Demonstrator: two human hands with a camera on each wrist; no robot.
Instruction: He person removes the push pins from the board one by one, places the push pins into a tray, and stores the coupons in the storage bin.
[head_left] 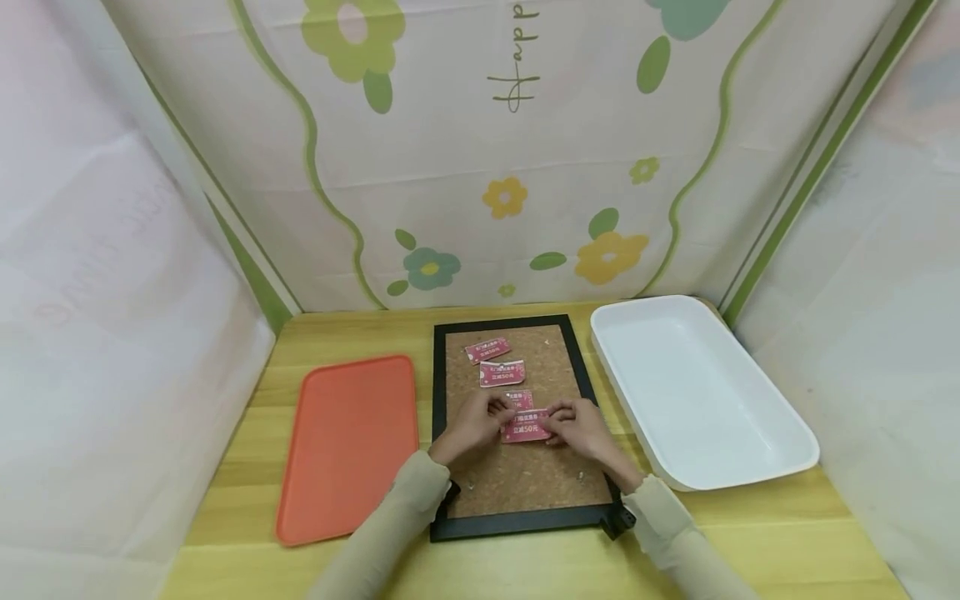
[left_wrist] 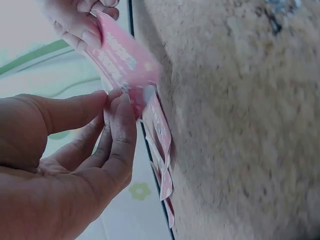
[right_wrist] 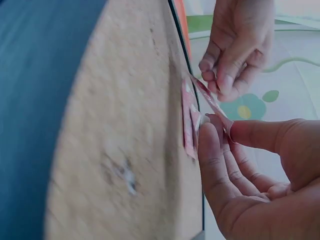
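Both hands hold a pink coupon (head_left: 527,427) with white print over a black-framed cork board (head_left: 525,483). My right hand (head_left: 576,427) pinches its right end between thumb and fingers. At its upper left corner, my left hand (head_left: 477,421) has thumb and index fingertip together; in the left wrist view these fingertips overlap the near corner of the coupon (left_wrist: 122,57). Just behind lies another coupon (head_left: 519,398), partly covered. Farther up the board are a straight coupon (head_left: 502,374) and a slightly turned one (head_left: 487,349).
An orange tray (head_left: 352,442) lies left of the board. A deep white tray (head_left: 701,392) stands at its right, close to the frame. Small pale bits (head_left: 580,477) lie on the lower cork. Flowered cloth (head_left: 450,167) hangs behind the wooden table (head_left: 247,467).
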